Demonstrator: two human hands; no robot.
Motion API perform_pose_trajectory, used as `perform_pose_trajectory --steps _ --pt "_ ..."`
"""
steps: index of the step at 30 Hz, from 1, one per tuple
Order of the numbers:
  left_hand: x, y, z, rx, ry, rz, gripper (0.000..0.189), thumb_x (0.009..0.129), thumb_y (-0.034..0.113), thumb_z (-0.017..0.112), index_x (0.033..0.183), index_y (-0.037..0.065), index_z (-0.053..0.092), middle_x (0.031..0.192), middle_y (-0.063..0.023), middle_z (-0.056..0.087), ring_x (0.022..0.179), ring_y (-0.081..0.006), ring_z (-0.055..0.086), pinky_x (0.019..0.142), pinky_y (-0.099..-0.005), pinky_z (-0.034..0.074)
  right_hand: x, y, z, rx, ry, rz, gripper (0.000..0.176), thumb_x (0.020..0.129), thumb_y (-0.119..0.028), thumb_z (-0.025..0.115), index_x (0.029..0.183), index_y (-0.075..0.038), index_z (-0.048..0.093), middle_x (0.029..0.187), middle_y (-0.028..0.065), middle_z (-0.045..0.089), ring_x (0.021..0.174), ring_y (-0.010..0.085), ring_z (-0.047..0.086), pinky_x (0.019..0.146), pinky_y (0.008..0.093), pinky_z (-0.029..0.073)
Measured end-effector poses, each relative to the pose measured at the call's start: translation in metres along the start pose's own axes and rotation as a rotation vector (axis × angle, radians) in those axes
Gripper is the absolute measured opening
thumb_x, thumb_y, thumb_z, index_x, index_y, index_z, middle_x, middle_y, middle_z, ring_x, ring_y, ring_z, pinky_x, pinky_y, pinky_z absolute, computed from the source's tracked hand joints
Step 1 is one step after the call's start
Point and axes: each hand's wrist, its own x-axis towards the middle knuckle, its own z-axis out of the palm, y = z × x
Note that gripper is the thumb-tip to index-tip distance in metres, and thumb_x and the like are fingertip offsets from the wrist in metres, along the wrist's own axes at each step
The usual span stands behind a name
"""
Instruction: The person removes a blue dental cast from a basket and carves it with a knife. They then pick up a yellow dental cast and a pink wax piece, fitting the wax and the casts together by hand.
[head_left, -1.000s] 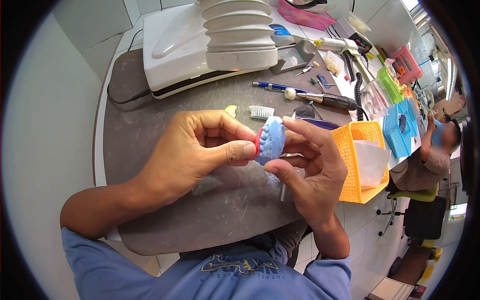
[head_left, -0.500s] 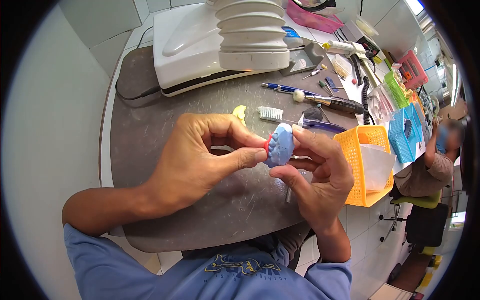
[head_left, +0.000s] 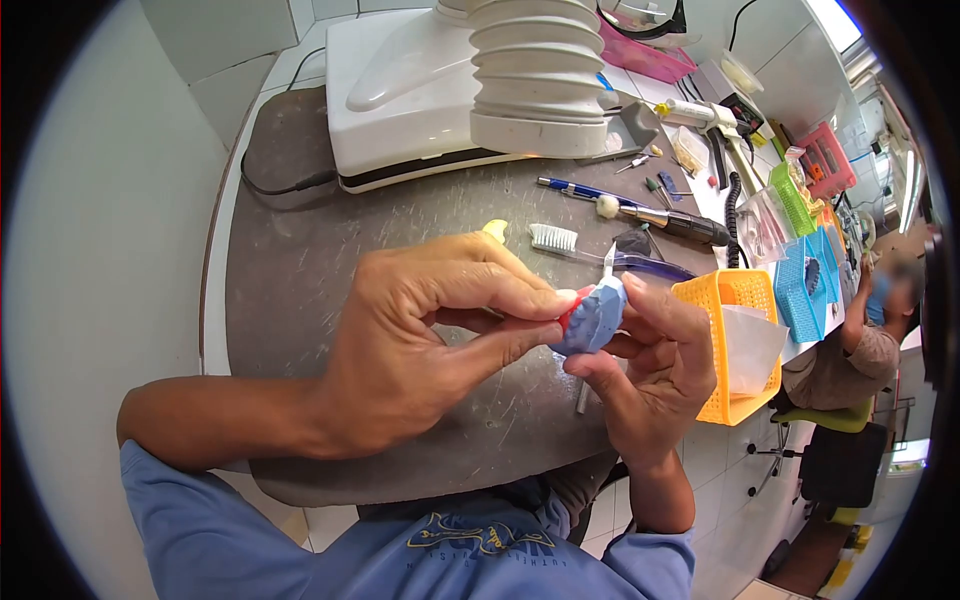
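Observation:
A blue dental cast point(head_left: 598, 320) is between my two hands above the grey work mat. My right hand point(head_left: 655, 360) grips it by its right side, thumb below and index finger on the upper edge. My left hand point(head_left: 430, 330) pinches a small red piece point(head_left: 572, 312) between thumb and index finger, against the cast's tooth side. A pale narrow tip point(head_left: 610, 260) rises just above the cast, and a thin metal rod point(head_left: 582, 398) shows below the right fingers. Behind the hands lie a white-bristled brush point(head_left: 553, 238) and a yellow piece point(head_left: 495, 230).
A white machine point(head_left: 400, 110) with a ribbed hose point(head_left: 538, 80) stands at the back. Right of it lie a blue pen point(head_left: 570, 187) and a rotary handpiece point(head_left: 680, 222). A yellow basket point(head_left: 710, 290) stands at the mat's right edge. Another person point(head_left: 850, 340) sits far right.
Both hands and the cast have shifted slightly right in view, and the cast has turned and tilted. The background has also shifted with the head's movement.

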Motion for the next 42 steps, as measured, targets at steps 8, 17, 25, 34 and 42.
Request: perform_pose_trajectory --steps 8,17,25,34,42 --pt "0.001 0.006 -0.001 0.175 -0.034 0.093 0.025 0.079 -0.009 0.075 0.101 0.002 0.075 0.101 -0.0116 0.069 0.089 -0.0151 0.067 0.077 -0.0263 0.055 -0.002 0.001 0.000 -0.013 0.010 -0.028 0.060 0.073 0.005 0.083 0.125 0.003 0.053 0.116 0.0204 0.063 0.103 0.0233 0.067 0.084 0.0350 0.063" --pt "0.004 0.008 -0.003 0.270 -0.067 0.138 0.033 0.081 0.003 0.079 0.114 0.002 0.071 0.108 -0.0099 0.067 0.095 -0.0152 0.065 0.082 -0.0277 0.055 -0.002 -0.017 -0.005 0.458 -0.018 0.394 0.054 0.094 -0.003 0.065 0.142 0.002 0.041 0.118 0.0238 0.066 0.109 0.0243 0.066 0.096 0.0361 0.053" --pt "0.010 0.003 -0.007 0.077 -0.150 0.036 0.032 0.092 0.004 0.068 0.123 0.001 0.066 0.120 -0.0134 0.064 0.106 -0.0166 0.063 0.090 -0.0299 0.053 -0.009 -0.024 -0.001 0.781 -0.100 0.645 0.054 0.098 -0.013 0.062 0.145 0.003 0.041 0.125 0.0263 0.062 0.117 0.0311 0.063 0.097 0.0420 0.053" --pt "0.010 0.005 -0.006 -0.194 -0.267 -0.153 0.033 0.090 0.000 0.068 0.123 -0.002 0.065 0.121 -0.0146 0.065 0.109 -0.0195 0.064 0.093 -0.0310 0.052 -0.011 -0.017 -0.011 1.028 -0.150 0.792 0.058 0.096 -0.018 0.066 0.139 0.003 0.033 0.124 0.0316 0.060 0.118 0.0344 0.063 0.093 0.0420 0.055" --pt "0.008 0.004 -0.006 -0.095 -0.205 -0.138 0.033 0.085 0.002 0.076 0.116 -0.002 0.066 0.111 -0.0109 0.066 0.100 -0.0153 0.063 0.086 -0.0296 0.054 -0.016 -0.025 -0.014 0.962 -0.084 0.756 0.058 0.099 -0.031 0.061 0.138 0.006 0.042 0.118 0.0326 0.062 0.092 0.0260 0.071 0.079 0.0330 0.058"
